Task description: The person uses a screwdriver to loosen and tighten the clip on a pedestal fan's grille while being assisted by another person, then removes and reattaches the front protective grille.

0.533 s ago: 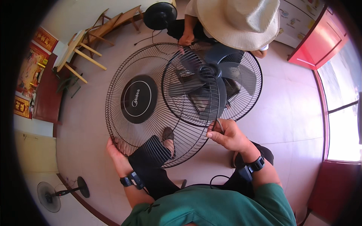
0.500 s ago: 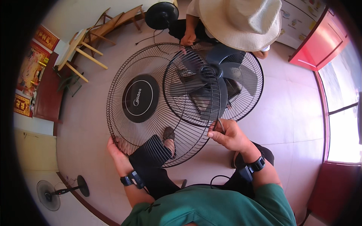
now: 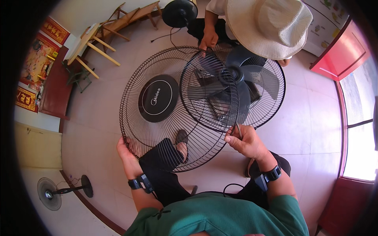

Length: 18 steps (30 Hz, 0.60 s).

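A round black wire fan grille (image 3: 136,118) with a dark centre badge (image 3: 158,98) tilts in front of me. My left hand (image 3: 129,157) holds its lower left rim, the fingers partly behind the wires. My right hand (image 3: 249,144) is closed at the lower right rim, thumb and fingers pinched; a thin grey rod (image 3: 239,131) shows at the fingers, its kind unclear. Behind the grille's right side is a fan with dark blades (image 3: 260,78) inside another wire cage (image 3: 282,96); the two rims overlap. Another person's hand (image 3: 208,38) is at the top edge of the grilles.
A person in a pale brimmed hat (image 3: 271,27) bends over the fan's far side. A black round base (image 3: 180,13) with a cord lies behind. Wooden stools (image 3: 92,45) lean at the far left; a standing fan (image 3: 65,191) is lower left. A red door panel (image 3: 342,53) stands right.
The scene has shifted slightly to the right in the view. My hands keep their places on the grille. The other person's fingers now point down at the top rim.
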Motion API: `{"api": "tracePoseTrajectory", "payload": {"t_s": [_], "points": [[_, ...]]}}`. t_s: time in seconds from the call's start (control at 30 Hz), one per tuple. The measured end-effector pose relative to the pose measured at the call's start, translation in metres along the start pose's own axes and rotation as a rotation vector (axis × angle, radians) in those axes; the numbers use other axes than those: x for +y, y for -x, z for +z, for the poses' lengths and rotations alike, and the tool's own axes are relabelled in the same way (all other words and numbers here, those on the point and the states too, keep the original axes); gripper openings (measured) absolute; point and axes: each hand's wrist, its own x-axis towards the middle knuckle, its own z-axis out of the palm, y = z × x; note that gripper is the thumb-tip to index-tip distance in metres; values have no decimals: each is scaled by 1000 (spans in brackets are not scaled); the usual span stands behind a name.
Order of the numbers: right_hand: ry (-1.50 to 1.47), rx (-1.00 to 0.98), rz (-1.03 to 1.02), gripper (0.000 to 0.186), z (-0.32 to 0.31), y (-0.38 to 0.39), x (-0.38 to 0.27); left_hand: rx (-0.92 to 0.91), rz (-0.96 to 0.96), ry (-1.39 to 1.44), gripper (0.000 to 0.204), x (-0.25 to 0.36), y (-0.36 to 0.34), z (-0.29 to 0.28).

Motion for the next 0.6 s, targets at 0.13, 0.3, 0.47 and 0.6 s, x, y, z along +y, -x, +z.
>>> {"api": "tracePoseTrajectory", "payload": {"t_s": [0.13,0.3,0.47,0.6], "points": [[-19,6,15,29,1,1,-4,-8,4,-16,34,1,-10,-15],[-44,6,-8,26,0,2,-1,-85,-27,28,36,-1,-15,-16],[-9,22,-24,27,-1,3,2,-118,2,29,35,-1,-1,-1],[-3,27,-19,27,-1,4,0,-100,-29,27,35,1,-3,-1]]}}
